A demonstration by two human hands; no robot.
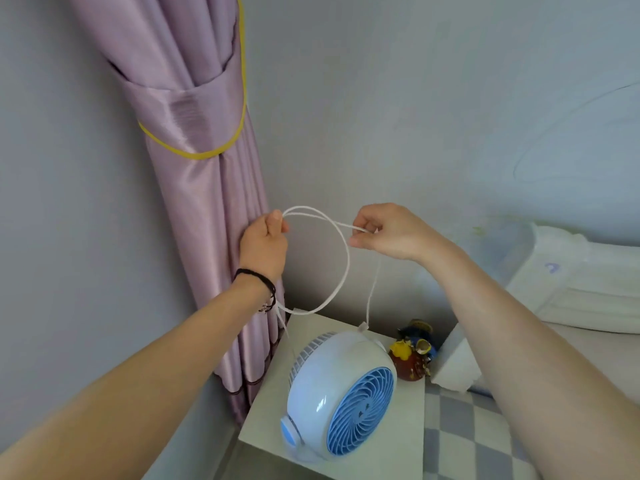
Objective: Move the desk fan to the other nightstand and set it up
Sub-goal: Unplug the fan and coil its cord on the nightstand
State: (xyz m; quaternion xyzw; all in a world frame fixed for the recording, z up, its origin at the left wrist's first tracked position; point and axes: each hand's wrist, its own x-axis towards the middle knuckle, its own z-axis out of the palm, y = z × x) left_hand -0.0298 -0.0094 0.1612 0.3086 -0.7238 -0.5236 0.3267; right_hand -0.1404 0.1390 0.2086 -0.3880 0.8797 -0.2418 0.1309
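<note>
Two bare hands raised above a small pale square-topped nightstand [398,410], each pinched shut on the thin white power cord [341,258] of a round pale-blue plastic desk fan [341,393] with a darker blue front grille. Left hand [265,244] closed in a fist around several gathered loops near a tied-back lilac satin curtain [194,133]; right hand [384,232] gripping the strand between thumb and fingers, one length dropping slack to the top of the fan's housing. Fan standing on the nightstand, grille facing forward and right, just beside a small brown clay figurine [414,358] and a white tissue packet [453,362] at the edge of a checked bed. Plug not visible. Cord soft and limp, likely to tangle or slip unless kept in coils. Fan probably light and rigid, smooth-shelled and somewhat slippery; best lifted with a palm on each side of the housing or under the base, never by the cord or the thin grille ribs.
</note>
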